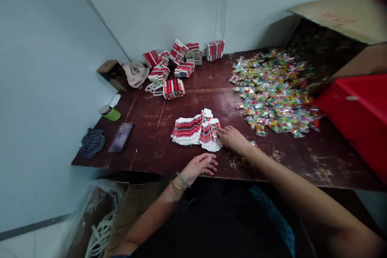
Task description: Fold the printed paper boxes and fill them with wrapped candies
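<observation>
Fanned out on the dark red table lies a row of flat red-and-white printed cards, with a second overlapping group at its right end. My right hand touches the right edge of that group, its fingertips on the printed cards; whether it grips one is too small to tell. Just below the cards, near the table's front edge, my left hand hovers with its fingers apart and nothing in them.
Many clear packets of colourful candy cover the right side, beside a red bin and an open cardboard box. Banded card bundles lie at the back. A green cup and dark cloth are left.
</observation>
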`<action>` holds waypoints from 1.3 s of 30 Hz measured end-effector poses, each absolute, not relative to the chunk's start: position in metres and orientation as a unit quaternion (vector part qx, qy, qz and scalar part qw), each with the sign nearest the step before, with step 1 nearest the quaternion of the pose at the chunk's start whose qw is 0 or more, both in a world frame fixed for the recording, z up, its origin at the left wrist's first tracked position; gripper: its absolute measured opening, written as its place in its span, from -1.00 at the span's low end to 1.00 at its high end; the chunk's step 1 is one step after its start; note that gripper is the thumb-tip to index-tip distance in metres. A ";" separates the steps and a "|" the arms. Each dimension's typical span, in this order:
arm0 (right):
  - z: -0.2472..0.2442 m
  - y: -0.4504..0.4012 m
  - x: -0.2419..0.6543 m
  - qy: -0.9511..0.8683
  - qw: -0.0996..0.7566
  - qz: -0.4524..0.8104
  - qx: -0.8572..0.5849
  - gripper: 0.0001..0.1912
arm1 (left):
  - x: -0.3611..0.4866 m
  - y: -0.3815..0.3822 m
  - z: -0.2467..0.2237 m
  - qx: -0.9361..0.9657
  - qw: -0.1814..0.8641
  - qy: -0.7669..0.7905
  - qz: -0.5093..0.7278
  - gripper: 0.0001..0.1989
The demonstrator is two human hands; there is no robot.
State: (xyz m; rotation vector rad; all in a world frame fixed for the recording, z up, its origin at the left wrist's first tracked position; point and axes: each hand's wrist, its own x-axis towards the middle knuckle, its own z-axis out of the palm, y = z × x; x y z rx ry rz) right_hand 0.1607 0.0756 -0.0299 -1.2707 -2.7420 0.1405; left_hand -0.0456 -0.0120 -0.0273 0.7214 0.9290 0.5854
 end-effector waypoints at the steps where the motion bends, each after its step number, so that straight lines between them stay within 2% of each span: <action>1: -0.028 0.062 0.162 -0.904 0.061 0.044 -0.422 -0.70 | -0.044 -0.010 -0.028 0.309 0.805 0.415 0.291 -0.50; 3: -0.024 0.030 0.161 -0.907 0.100 0.056 -0.406 -0.71 | -0.038 -0.007 -0.031 0.251 0.829 0.379 0.327 -0.53; 5: -0.022 -0.002 0.159 -0.900 0.179 0.093 -0.385 -0.74 | -0.030 -0.009 -0.033 0.205 0.845 0.359 0.340 -0.60; 9: -0.026 -0.037 0.159 -0.818 0.309 0.163 -0.456 -0.69 | -0.013 -0.022 -0.035 0.235 0.858 0.370 0.268 -0.73; 13: -0.030 -0.044 0.160 -0.775 0.341 0.259 -0.465 -0.88 | -0.008 -0.030 -0.028 0.261 0.843 0.392 0.259 -0.72; 15: -0.028 -0.044 0.160 -0.747 0.364 0.299 -0.469 -0.88 | -0.010 -0.029 -0.022 0.267 0.838 0.398 0.261 -0.70; 17: -0.023 -0.041 0.162 -0.728 0.383 0.298 -0.485 -0.78 | -0.014 -0.026 -0.017 0.298 0.842 0.387 0.227 -0.76; 19: -0.018 -0.036 0.165 -0.729 0.380 0.293 -0.488 -0.69 | -0.016 -0.025 -0.015 0.336 0.841 0.381 0.188 -0.84; 23: -0.008 -0.028 0.171 -0.711 0.360 0.396 -0.456 -0.86 | -0.010 -0.033 -0.018 0.364 0.838 0.379 0.147 -0.82; 25: -0.004 -0.028 0.173 -0.725 0.322 0.430 -0.431 -0.83 | -0.004 -0.041 -0.023 0.359 0.840 0.380 0.145 -0.80; 31: 0.000 -0.036 0.181 -0.799 0.216 0.376 -0.417 -0.79 | 0.009 -0.058 -0.032 0.352 0.829 0.403 0.166 -0.68; 35: -0.001 -0.042 0.185 -0.792 0.203 0.419 -0.394 -0.78 | 0.006 -0.055 -0.030 0.411 0.792 0.424 0.158 -0.60; 39: -0.003 -0.041 0.189 -0.756 0.201 0.513 -0.353 -0.74 | 0.005 -0.049 -0.027 0.492 0.754 0.416 0.131 -0.60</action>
